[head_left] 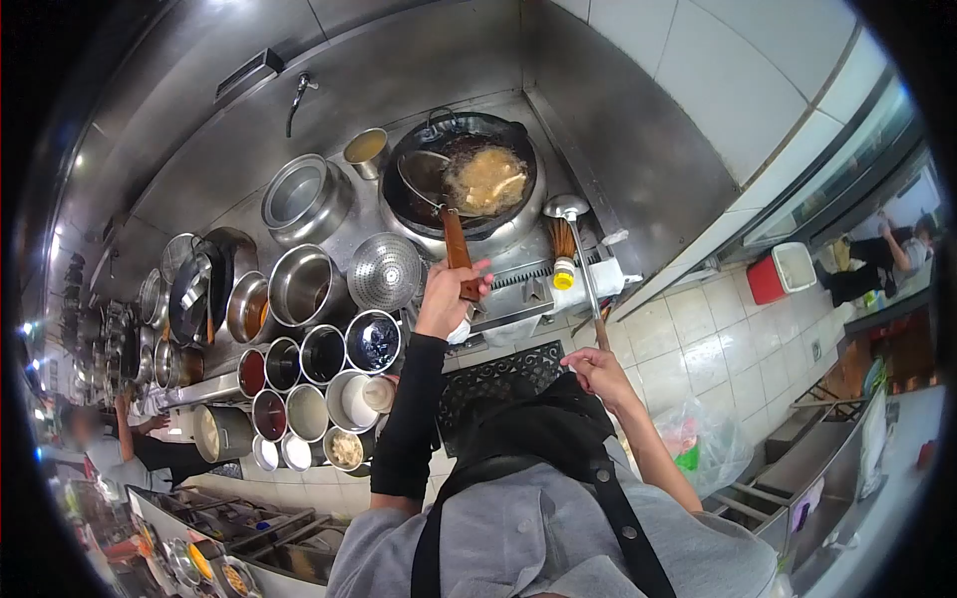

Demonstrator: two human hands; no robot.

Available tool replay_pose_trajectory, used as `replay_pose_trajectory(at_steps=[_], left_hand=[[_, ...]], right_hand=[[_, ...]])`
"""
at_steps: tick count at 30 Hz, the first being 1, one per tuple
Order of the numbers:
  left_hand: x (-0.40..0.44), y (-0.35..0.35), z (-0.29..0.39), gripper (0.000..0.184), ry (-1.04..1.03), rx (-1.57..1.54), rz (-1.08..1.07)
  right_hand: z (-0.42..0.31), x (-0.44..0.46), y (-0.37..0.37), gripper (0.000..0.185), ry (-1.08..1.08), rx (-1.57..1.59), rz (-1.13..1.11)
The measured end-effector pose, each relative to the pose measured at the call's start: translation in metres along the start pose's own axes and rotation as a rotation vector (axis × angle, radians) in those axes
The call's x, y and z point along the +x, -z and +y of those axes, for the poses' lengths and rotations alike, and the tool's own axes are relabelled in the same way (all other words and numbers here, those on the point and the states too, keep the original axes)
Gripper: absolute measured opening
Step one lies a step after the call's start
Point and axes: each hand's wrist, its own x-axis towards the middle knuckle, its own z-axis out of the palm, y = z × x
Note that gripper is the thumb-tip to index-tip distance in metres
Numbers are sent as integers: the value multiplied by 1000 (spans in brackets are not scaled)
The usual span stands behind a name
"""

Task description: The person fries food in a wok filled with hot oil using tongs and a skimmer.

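My left hand (454,295), at the end of a black-sleeved arm, is closed around the wooden handle of a round strainer (426,175). Its head lies over the left part of a black wok (510,221). In the wok, pale golden food (492,181) sits in bubbling oil. My right hand (598,377) hangs in front of the stove edge, index finger stretched out and the other fingers loosely curled. Just above it ends the handle of a long ladle (583,261), whose bowl rests on the stove right of the wok. Whether the hand touches that handle is unclear.
Left of the wok stand a perforated strainer bowl (385,271), steel pots (304,284) and several containers of sauces (322,353). A bundled brush with a yellow band (563,273) lies beside the ladle. A plastic bag (704,447) hangs at right. Another person (130,453) works far left.
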Motion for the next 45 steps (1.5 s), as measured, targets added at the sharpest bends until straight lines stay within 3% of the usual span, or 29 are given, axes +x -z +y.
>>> replay_pose_trajectory(at_steps=[6,11,12,15,19,23,24,27,28,31,33,37,39,45], left_hand=[[27,19,-15,44,-19,-293,-174],[56,35,-30,44,-23,-621,-249],[61,39,-32,53,-19,-657,-254],[70,50,-36,56,-48,-735,-304],[51,59,-33,50,-85,-628,-248],[28,75,-34,50,-59,-558,-184],[18,73,-32,51,-57,-562,-165],[-4,70,-28,55,-24,-491,-90],[-6,74,-28,57,-10,-493,-105],[-7,90,-19,58,32,-536,-127],[4,110,-16,63,94,-556,-127],[30,134,-17,68,141,-553,-132],[39,138,-23,68,137,-547,-135],[57,121,-24,65,79,-459,-128]], right_hand=[[1,26,35,16,53,-52,64],[46,84,82,16,195,-114,163],[60,101,97,19,178,-57,143],[70,118,100,30,358,-681,491],[129,173,114,54,226,-1019,558],[147,196,113,56,56,-853,319],[170,215,115,40,-15,-683,389],[155,213,103,30,-68,-587,539],[154,218,98,29,75,-693,751],[146,197,104,26,279,-591,622],[151,190,111,24,259,-439,602],[45,122,41,29,173,-164,526],[34,117,26,35,207,22,418],[-57,116,-34,34,183,90,278]])
